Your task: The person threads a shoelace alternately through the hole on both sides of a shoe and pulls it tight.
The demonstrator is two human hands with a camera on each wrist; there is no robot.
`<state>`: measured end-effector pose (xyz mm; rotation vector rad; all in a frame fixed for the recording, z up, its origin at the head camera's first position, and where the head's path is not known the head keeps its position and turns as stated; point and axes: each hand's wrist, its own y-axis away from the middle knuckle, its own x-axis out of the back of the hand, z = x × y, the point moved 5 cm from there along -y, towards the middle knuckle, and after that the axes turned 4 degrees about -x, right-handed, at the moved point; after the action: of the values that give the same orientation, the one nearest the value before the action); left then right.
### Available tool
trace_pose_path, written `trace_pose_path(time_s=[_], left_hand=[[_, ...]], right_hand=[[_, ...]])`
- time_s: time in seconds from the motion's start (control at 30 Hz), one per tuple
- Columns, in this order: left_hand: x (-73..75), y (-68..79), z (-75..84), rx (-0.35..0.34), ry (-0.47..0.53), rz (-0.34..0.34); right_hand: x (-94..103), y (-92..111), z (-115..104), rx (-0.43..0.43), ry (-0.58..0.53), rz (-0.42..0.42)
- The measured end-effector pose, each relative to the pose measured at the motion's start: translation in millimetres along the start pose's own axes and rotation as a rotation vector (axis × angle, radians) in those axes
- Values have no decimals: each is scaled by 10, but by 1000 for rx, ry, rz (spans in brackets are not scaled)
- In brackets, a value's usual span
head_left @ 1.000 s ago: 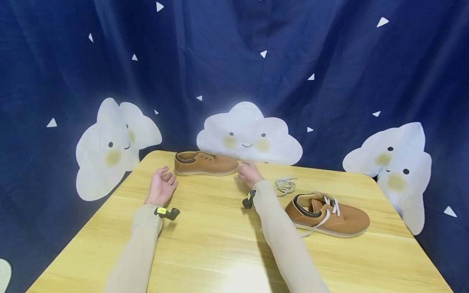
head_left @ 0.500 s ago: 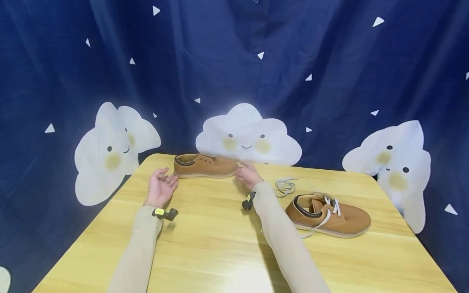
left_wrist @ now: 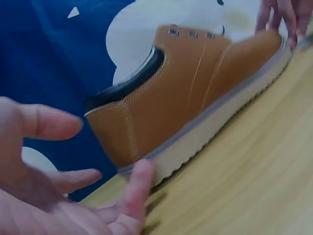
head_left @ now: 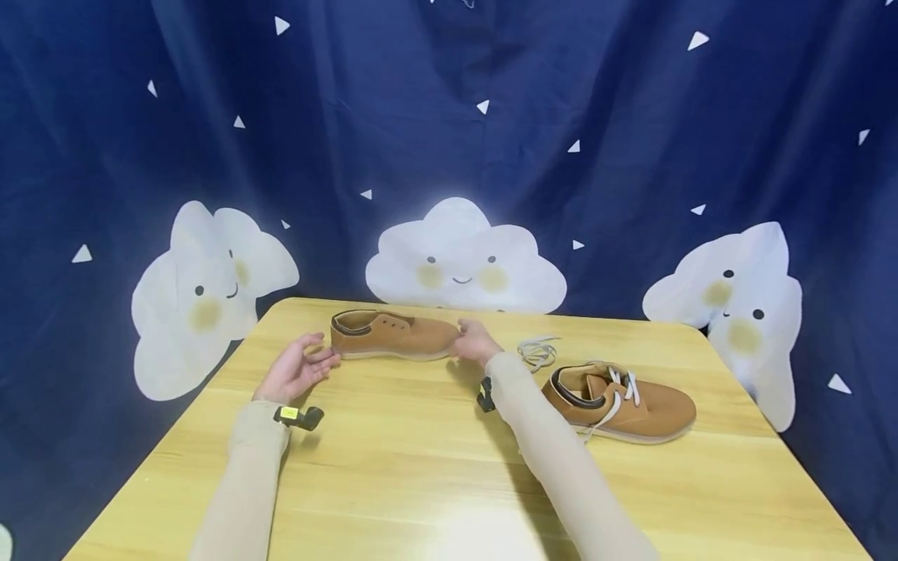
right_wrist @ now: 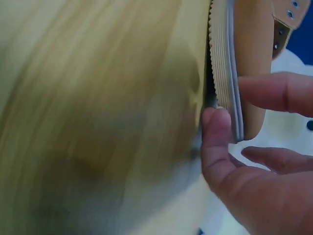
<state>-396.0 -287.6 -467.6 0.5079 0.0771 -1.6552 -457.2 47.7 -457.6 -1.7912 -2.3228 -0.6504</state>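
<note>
A brown shoe (head_left: 419, 336) without a lace is near the table's far edge, its toe pointing right. My right hand (head_left: 475, 343) grips its toe; in the right wrist view one fingertip is under the sole (right_wrist: 224, 58) and another finger presses the upper. At the heel is my left hand (head_left: 298, 370), fingers spread and relaxed. One of its fingertips touches the sole edge in the left wrist view, while the thumb stands apart from the heel. Bare eyelets (left_wrist: 192, 34) show along the shoe's opening. Whether the sole fully rests on the wood is unclear.
To the right of my right forearm stands a second brown shoe (head_left: 659, 409) with a white lace threaded and its end hanging loose. Behind it lies a loose bundle of grey-white shoelace (head_left: 536, 354). A blue curtain (head_left: 421, 117) with clouds hangs behind the wooden table (head_left: 393, 460).
The unlaced shoe has come closer to me from the far edge, both hands moving with it. My left hand has come up to the heel. The view has shifted slightly.
</note>
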Motion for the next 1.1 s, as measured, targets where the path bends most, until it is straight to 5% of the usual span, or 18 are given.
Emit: trace_pose_path(time_s=[0.2, 0.37, 0.57, 0.8, 1.1], left_hand=[[25, 48, -114, -27, -382, -121], [-14, 74, -156, -45, -595, -242], [-115, 181, -122, -120, -875, -263], [-401, 385, -132, -203, -1045, -367], [-795, 545, -245, -301, -1163, -545]], right_hand=[[-29, 224, -34, 13, 351, -37], [12, 428, -43, 44, 521, -77], [82, 743, -66, 88, 658, -83], [218, 1171, 13, 232, 721, -79], [465, 1680, 246, 279, 695, -131]])
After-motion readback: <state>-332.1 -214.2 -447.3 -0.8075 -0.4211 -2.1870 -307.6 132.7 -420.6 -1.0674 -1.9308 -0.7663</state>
